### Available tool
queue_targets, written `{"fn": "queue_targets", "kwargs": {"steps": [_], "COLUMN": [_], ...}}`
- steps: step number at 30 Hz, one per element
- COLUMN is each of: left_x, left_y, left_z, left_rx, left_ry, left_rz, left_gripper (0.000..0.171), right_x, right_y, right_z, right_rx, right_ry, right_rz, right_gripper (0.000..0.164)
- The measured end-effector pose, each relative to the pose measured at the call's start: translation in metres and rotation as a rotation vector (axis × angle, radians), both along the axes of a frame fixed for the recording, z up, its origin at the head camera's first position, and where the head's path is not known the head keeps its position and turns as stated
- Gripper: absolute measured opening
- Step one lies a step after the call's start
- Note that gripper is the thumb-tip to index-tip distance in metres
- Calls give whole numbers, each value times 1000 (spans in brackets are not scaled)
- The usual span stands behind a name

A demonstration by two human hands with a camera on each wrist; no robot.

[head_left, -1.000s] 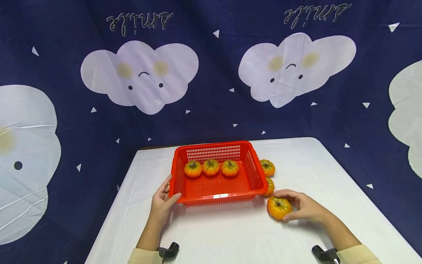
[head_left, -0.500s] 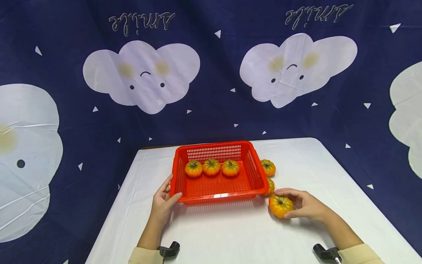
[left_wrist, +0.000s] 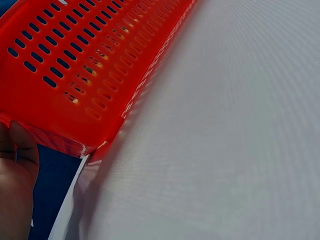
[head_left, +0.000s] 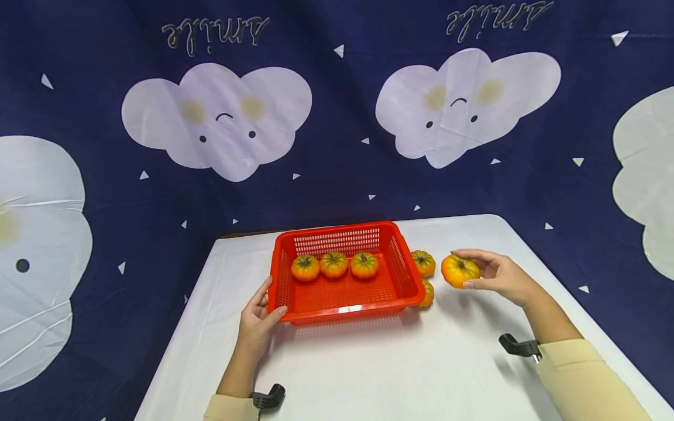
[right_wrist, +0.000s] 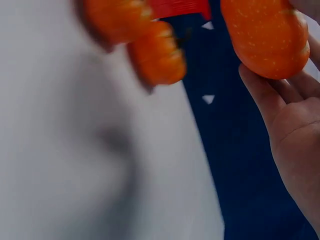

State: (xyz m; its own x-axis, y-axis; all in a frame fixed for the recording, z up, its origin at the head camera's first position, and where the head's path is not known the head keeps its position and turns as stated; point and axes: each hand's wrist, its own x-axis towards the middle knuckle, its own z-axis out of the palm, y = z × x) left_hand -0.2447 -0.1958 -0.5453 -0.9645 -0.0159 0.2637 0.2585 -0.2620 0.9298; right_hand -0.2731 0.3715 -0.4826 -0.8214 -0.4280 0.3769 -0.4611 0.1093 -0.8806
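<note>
My right hand grips a small orange pumpkin between thumb and fingers, raised over the table right of the basket. In the right wrist view its ribbed orange side fills the top corner. A red plastic basket with slotted walls holds three similar pumpkins in a row toward its back. My left hand holds the basket by its front left corner, thumb over the rim. In the left wrist view, fingers meet the red rim.
Two more pumpkins, one farther back and one nearer, sit against the basket's right side, partly hidden by it. Beneath lies a white-covered table. A dark blue curtain with clouds hangs behind.
My right hand has lifted the pumpkin from the table near the basket's front right corner and carried it away, toward the back. The left hand and basket stay put.
</note>
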Motion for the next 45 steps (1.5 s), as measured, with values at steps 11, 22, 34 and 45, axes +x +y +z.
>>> {"fn": "queue_targets", "kwargs": {"steps": [11, 22, 34, 45], "left_x": [-1, 1, 1, 2], "left_y": [0, -1, -1, -3], "left_z": [1, 1, -2, -4], "left_rx": [14, 22, 24, -9], "left_ry": [26, 28, 34, 45], "left_rz": [-3, -2, -16, -20], "left_gripper": [83, 82, 83, 82], "right_x": [-83, -131, -133, -121], "right_y": [-66, -176, -249, -292], "right_z": [63, 76, 53, 39], "right_rx": [19, 52, 134, 349], "right_ry": [-95, -144, -184, -135], "right_rz": [-157, 0, 123, 319], "right_gripper": [61, 62, 62, 58]}}
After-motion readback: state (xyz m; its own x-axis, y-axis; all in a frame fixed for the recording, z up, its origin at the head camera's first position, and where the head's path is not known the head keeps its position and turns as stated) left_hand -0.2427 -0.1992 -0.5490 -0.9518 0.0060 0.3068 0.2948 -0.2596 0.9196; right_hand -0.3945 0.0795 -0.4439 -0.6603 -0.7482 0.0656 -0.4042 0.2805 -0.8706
